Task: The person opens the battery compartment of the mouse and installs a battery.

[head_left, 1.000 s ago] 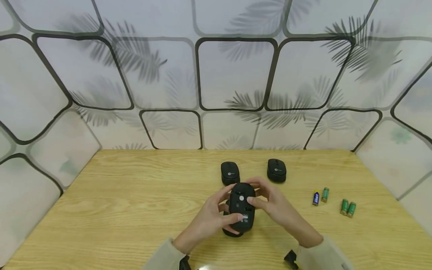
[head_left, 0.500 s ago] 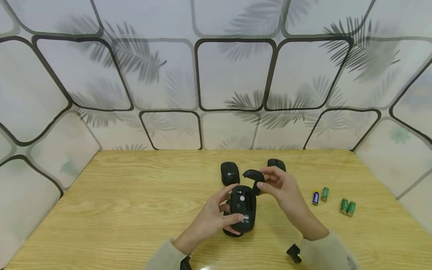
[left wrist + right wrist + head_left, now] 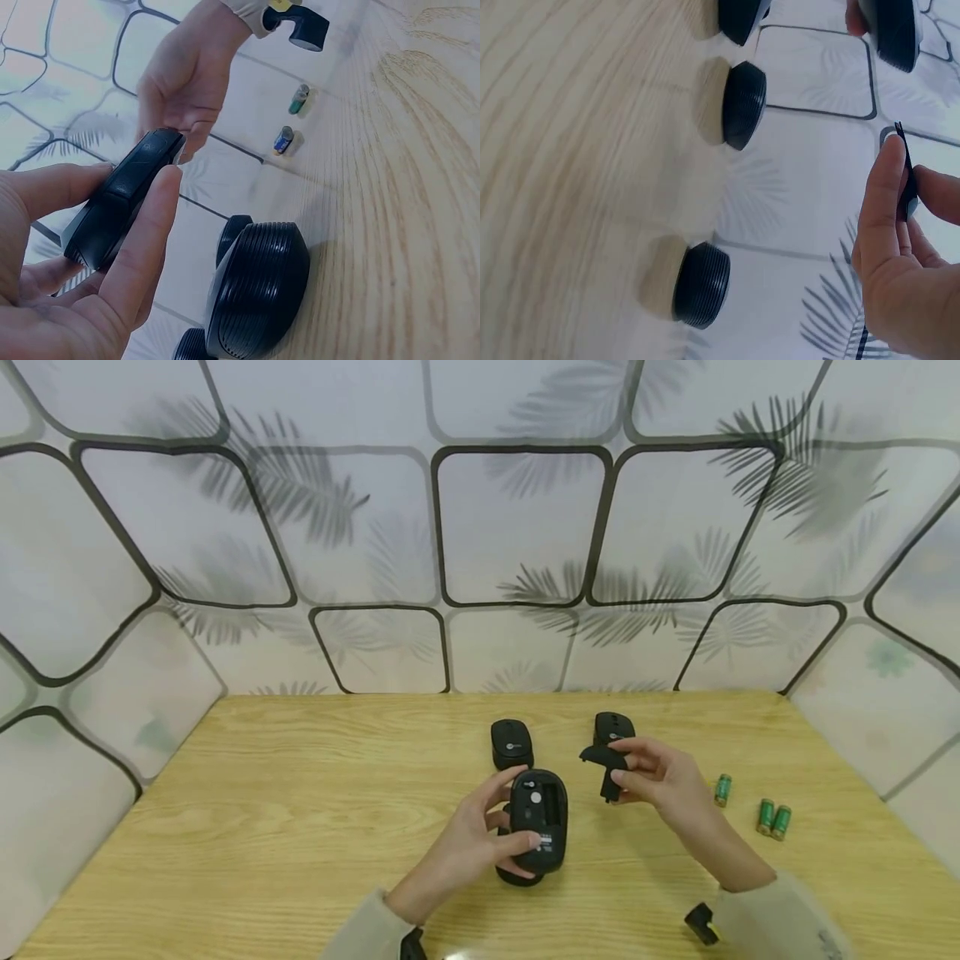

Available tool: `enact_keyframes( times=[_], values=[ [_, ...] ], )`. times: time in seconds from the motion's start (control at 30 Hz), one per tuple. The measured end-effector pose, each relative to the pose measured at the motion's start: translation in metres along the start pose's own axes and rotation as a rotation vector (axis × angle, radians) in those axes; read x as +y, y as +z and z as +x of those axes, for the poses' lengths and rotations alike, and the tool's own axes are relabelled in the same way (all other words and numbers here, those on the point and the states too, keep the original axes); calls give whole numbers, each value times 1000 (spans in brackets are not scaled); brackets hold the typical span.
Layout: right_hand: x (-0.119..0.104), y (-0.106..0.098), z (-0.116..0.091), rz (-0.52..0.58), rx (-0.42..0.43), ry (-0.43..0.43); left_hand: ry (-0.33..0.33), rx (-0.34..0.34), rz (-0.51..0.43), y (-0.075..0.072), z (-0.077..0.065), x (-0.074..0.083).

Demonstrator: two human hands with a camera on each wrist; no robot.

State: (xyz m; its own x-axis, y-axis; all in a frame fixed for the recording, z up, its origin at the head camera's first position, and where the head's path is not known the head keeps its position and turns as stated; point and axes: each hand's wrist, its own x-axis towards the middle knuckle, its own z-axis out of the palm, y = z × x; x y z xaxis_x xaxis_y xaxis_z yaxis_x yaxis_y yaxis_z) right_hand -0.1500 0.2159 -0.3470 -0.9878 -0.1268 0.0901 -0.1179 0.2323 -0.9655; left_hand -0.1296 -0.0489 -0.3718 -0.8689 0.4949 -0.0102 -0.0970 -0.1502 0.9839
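In the head view my left hand (image 3: 472, 843) holds a black computer mouse (image 3: 531, 821) with its underside turned up. A long battery slot (image 3: 552, 803) lies open along its right side. My right hand (image 3: 667, 783) pinches the black battery cover (image 3: 610, 783) by its edge, off to the right of the mouse. From the right wrist, that cover (image 3: 909, 191) shows edge-on between thumb and fingers. The left wrist view shows the held mouse (image 3: 124, 195) from its side, thumb and fingers around it. Another black mouse (image 3: 517, 879) is mostly hidden beneath it on the table.
Two more black mice (image 3: 512, 743) (image 3: 613, 725) stand toward the back of the wooden table (image 3: 337, 777). Green batteries (image 3: 722, 790) (image 3: 772, 818) lie at the right. A blue battery (image 3: 283, 140) shows in the left wrist view; the right hand hides it in the head view.
My right hand has lifted the battery cover off the mouse and carried it to the right, uncovering the slot. The left hand has stayed in place with the mouse.
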Motion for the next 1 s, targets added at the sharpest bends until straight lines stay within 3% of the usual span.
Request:
enact_keyframes(
  times=[0.7,1.0],
  values=[
    [26,-27,5,-67,-10,109,7,-5,-16,-3,1,0],
    [33,-36,8,-164,-94,160,8,-11,-6,-3,2,0]
  ],
)
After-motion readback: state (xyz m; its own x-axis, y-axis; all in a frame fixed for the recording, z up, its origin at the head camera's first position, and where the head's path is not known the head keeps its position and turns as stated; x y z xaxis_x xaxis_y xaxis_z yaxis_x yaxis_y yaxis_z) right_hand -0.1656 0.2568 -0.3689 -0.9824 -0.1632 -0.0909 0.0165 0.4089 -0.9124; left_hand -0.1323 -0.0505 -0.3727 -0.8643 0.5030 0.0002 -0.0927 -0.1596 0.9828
